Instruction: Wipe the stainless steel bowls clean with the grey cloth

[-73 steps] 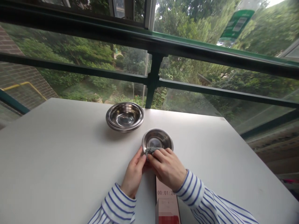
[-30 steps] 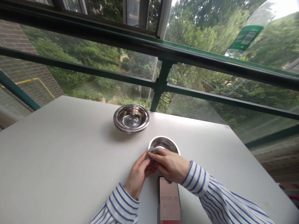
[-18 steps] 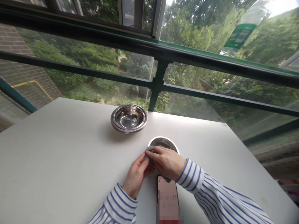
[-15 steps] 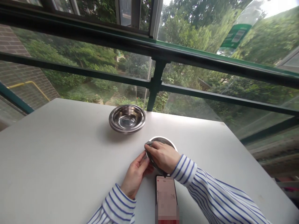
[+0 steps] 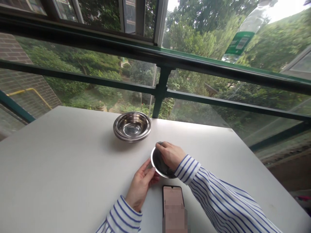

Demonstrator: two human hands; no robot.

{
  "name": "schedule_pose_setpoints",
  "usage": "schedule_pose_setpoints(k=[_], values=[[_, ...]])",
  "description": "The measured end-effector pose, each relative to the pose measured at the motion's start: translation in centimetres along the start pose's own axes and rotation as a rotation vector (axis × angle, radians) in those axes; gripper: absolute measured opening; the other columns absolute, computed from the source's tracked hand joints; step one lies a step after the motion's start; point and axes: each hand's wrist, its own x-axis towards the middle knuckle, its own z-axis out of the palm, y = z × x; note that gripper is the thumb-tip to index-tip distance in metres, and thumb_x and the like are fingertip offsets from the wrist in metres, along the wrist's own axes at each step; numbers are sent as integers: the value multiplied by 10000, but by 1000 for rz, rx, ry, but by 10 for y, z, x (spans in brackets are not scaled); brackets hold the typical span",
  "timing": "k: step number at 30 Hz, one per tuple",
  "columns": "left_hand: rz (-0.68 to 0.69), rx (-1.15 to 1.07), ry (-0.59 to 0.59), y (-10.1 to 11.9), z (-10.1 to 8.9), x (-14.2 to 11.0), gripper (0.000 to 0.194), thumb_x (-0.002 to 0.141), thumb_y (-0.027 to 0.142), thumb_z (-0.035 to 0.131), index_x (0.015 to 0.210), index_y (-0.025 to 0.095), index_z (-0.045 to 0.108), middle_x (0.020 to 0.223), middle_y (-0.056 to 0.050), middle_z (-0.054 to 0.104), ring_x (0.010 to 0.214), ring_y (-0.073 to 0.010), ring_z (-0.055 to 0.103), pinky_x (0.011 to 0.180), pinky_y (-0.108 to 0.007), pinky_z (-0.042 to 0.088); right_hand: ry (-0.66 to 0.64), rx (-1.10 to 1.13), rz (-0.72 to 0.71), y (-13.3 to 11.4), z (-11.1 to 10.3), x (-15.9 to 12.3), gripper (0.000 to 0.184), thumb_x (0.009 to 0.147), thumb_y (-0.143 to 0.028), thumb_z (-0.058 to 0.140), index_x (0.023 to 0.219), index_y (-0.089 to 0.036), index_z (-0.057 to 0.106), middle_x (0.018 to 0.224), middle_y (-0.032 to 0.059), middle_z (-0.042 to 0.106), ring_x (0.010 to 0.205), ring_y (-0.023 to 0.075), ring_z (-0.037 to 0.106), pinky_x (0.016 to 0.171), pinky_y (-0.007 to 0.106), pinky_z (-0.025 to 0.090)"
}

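A shiny metal bowl sits on the white table in front of me. My left hand grips its left rim, thumb on top and fingers beneath. My right hand reaches over the bowl's far side, its fingers closed on a dark grey cloth pressed to the rim and inside. The hand and sleeve hide the bowl's right part. Just nearer to me than the bowl lies a phone, screen up, partly blurred out.
Farther back, near the table's far edge, stand stacked metal bowls. Beyond the edge runs a dark green railing with glass panels. A clear bottle with a green label stands tilted in view behind the railing.
My right hand has moved with the cloth from the bowl's near-left rim up to its far side, uncovering the near rim. My left hand keeps its hold.
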Motion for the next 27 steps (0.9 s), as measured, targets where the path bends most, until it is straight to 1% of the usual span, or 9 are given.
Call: schedule_pose_setpoints(k=[3,8,9,14,16,18,21,23,27], values=[[13,15,-8,-1,1,1,720,662,276,696,1293,95,401,638,-23,629,592,-136,550,619,-268,438,8,-7,14,-3,1,0,403,823,-144,378,1218,-128,449,1014,140,566,913,229,552,704,311,439],[62,-11,15,-3,0,1,625,681,255,667,1252,119,452,646,-8,619,592,-119,529,636,-261,432,-39,24,-251,-14,0,-5,375,814,-183,440,1186,-191,488,1005,91,574,904,196,543,767,291,427],[66,-7,19,-4,0,1,612,684,253,663,1246,123,457,645,-3,615,588,-115,522,632,-257,428,-40,20,-267,-14,0,-4,378,813,-189,447,1189,-192,485,1009,93,572,909,199,540,778,300,425],[74,37,28,-4,1,3,645,678,281,667,1257,106,444,618,8,596,595,-119,515,635,-252,422,3,-48,-7,-4,0,2,428,807,-129,402,1234,-116,427,1039,159,552,927,241,533,730,345,445],[66,39,41,-4,0,4,679,657,286,684,1265,106,439,613,11,594,592,-122,517,640,-257,423,12,-52,26,-2,1,3,434,809,-101,364,1240,-87,415,1034,178,549,923,246,533,708,345,449],[65,33,44,-4,-1,4,661,650,285,689,1248,118,464,615,11,591,587,-118,509,629,-253,417,-3,-41,-30,-5,2,1,427,808,-125,393,1234,-128,432,1036,144,556,923,222,531,732,317,443],[97,21,9,-4,-2,5,535,673,268,668,1178,153,537,687,-3,604,600,-108,491,614,-241,405,-24,4,-239,-11,3,-3,400,805,-178,447,1205,-178,471,1020,94,565,903,193,527,773,290,426],[119,30,-13,-4,-3,5,457,682,255,655,1123,163,579,716,-7,608,606,-106,482,606,-236,402,-17,37,-352,-13,4,-6,396,807,-186,452,1202,-170,478,1006,95,566,886,191,522,776,294,421],[120,28,19,-3,-2,5,427,669,231,660,1087,168,599,760,-13,621,638,-117,501,606,-234,406,2,48,-381,-11,6,-8,409,810,-183,449,1218,-176,473,998,99,567,874,190,517,752,294,420]])
